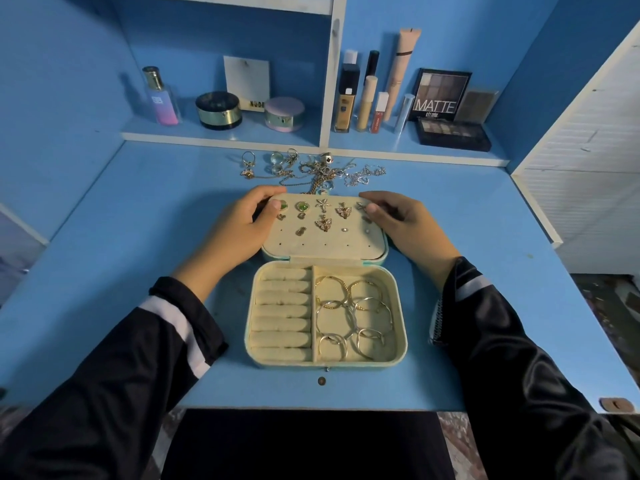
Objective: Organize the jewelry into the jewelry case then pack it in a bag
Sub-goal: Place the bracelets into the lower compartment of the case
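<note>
Head view looks down on a blue desk (121,237) where the case (325,363) lies open at the centre, its lid (323,249) folded back flat at 12 o'clock from the base. The left hand (242,230) grips the lid's far corner at 10 o'clock, fingers curled over the far edge and thumb pressed on the inner panel. The right hand (405,223) grips the opposite far corner at 2 o'clock in the same way. Earrings (323,221) are pinned in rows across the far half of the lid's panel, between the two thumbs. Inside the base, ring rolls (282,311) fill the 9 o'clock compartment, and several hoops (353,313) lie overlapping in the 3 o'clock compartment. A heap of loose chains and rings (311,169) sits on the desk at 12 o'clock, just beyond the lid and touching its far edge. Past the heap, a shelf (221,136) carries cosmetics: a perfume bottle (161,97) towards 11 o'clock and a palette (440,95) marked MATTE towards 1 o'clock. Both forearms wear dark sleeves with a white band.
</note>
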Tool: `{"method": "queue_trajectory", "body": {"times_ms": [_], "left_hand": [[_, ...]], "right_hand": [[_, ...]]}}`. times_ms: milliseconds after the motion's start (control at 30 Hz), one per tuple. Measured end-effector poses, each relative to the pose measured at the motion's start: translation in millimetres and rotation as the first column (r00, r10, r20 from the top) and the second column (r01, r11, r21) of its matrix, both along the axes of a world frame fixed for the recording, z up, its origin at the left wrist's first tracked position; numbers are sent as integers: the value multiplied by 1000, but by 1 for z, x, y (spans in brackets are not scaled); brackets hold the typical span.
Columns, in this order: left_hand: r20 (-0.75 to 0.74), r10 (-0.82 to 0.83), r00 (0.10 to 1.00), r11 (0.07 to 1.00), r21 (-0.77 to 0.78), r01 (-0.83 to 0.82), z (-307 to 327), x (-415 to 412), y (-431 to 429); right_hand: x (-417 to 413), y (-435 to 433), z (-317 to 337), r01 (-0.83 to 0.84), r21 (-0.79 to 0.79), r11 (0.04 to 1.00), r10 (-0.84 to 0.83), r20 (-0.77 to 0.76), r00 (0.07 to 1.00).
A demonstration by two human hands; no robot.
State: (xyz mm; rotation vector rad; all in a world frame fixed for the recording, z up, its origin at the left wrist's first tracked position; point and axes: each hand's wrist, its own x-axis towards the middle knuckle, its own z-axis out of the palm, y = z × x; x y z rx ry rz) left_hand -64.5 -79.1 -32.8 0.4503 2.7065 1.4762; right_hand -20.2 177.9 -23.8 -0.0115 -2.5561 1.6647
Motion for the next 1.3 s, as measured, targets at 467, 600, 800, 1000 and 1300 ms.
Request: {"method": "queue_trajectory", "body": {"times_ms": [467, 600, 800, 1000, 1300], "left_hand": [[-98, -23, 995, 985, 170, 39, 11, 11, 3], [-179, -33, 983, 974, 213, 71, 20, 17, 1], [-191, 3, 982, 962, 268, 49, 35, 19, 1], [-140, -4, 990, 961, 274, 42, 43, 35, 7], [-112, -28, 993, 945, 321, 63, 45, 74, 0]], "right_hand": [[13, -4, 21, -5, -267, 964, -26, -113, 993], [21, -7, 27, -6, -283, 959, -44, -168, 985], [36, -14, 37, 4, -332, 943, -88, -240, 967], [48, -20, 46, 62, -394, 917, -171, -247, 954], [71, -27, 50, 88, -473, 877, -226, -242, 944]]}}
